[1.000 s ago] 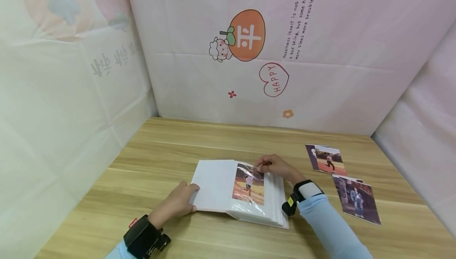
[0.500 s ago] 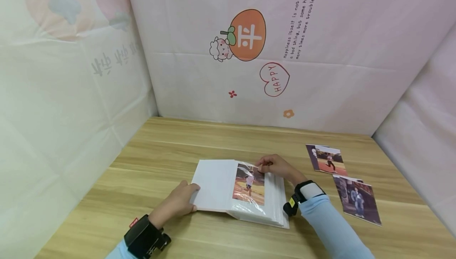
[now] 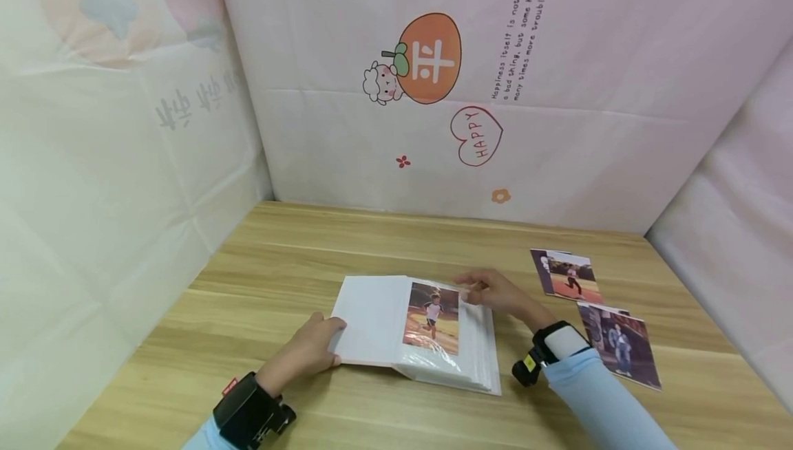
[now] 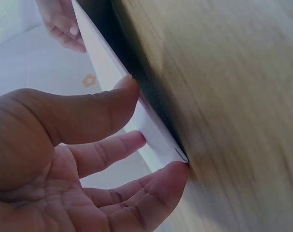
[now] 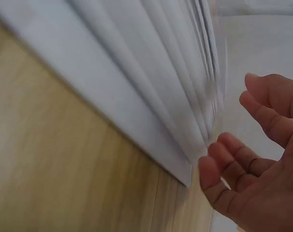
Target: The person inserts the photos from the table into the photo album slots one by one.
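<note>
A photo album [image 3: 370,323] lies open on the wooden table, its white inner cover on the left and clear-pocketed pages on the right. In the top pocket sits a photo of a runner [image 3: 431,319]. My left hand [image 3: 312,345] holds the lower left edge of the cover; the left wrist view shows the thumb and fingers at the cover edge [image 4: 158,128]. Near the top right corner of the pages is my right hand [image 3: 495,293], fingers loosely bent and holding nothing. In the right wrist view its fingertips are beside the stacked page edges [image 5: 151,63].
To the right lie two small groups of overlapping photos: one with a runner photo [image 3: 573,276] on top, the other with a street portrait [image 3: 626,347]. A printed cloth [image 3: 347,147] hangs behind the table, with white cloth [image 3: 124,230] along the left side.
My right hand has let go of the photo's top right corner and moved a little to the right. My left hand stays on the cover edge.
</note>
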`<state>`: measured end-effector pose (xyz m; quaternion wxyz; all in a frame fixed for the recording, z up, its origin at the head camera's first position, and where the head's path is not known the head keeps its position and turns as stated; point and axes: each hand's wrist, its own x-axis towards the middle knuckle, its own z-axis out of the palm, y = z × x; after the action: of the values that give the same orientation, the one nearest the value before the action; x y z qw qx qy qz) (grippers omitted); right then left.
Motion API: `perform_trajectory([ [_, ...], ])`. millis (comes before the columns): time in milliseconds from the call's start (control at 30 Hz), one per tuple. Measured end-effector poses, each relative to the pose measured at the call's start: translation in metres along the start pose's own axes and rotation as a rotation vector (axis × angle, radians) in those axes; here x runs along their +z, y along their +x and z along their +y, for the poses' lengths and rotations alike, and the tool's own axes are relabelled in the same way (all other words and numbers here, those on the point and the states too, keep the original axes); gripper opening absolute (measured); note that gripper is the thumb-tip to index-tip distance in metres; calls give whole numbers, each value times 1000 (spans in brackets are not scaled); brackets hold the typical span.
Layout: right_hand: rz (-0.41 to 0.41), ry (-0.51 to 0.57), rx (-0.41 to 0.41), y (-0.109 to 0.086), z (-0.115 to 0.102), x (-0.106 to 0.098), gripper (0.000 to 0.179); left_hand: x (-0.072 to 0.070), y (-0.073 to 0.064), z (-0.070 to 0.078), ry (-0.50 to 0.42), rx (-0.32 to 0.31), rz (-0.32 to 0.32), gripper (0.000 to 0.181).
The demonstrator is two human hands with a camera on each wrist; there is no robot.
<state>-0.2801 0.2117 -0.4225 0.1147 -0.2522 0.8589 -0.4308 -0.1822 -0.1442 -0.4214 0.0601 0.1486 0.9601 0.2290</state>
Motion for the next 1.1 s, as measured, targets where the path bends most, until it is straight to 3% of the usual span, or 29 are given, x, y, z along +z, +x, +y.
perform_trajectory([
  [233,-60,-166,-75,-18,18,-4,53,1,1,-2,0,2,-4,52],
  [467,-27,-285,-27,-36,14,-5,65,2,2,-3,4,-11,-6,52],
  [700,-52,-374,-44,-53,10,-4,74,1,2,-1,8,-2,-7,52],
  [900,-123,-375,41,-61,7,0,84,-1,1,-1,-6,-10,-7,53],
  [1100,-109,-379,58,-63,7,5,85,0,1,-1,-11,-22,-16,53],
])
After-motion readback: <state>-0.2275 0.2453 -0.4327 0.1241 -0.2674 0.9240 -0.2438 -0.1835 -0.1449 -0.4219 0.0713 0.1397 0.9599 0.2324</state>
